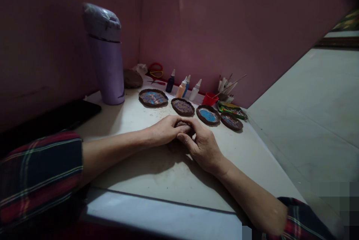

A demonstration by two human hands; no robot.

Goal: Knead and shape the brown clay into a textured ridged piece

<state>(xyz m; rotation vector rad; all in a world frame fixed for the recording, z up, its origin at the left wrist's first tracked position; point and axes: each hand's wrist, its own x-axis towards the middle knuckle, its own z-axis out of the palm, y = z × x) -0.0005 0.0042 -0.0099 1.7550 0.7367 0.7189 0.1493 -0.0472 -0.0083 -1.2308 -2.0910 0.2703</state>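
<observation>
Plaid sleeves [42,176] frame your left hand [165,130] and right hand [206,145], clasped together around a brown lump [183,123], apparently unfinished. Four dishes [153,105] beyond look shaped and colored.

From my remote seat I'm seeing a purple tumbler [108,69] standing at the left, near a flat black object [81,111]. Along the pink wall [218,26], red-and-yellow looped handles [155,75] are lying left of four nozzle-tipped bottles [181,90], and a red cup [209,99] is sitting to their right, near a green packet [231,110].
</observation>
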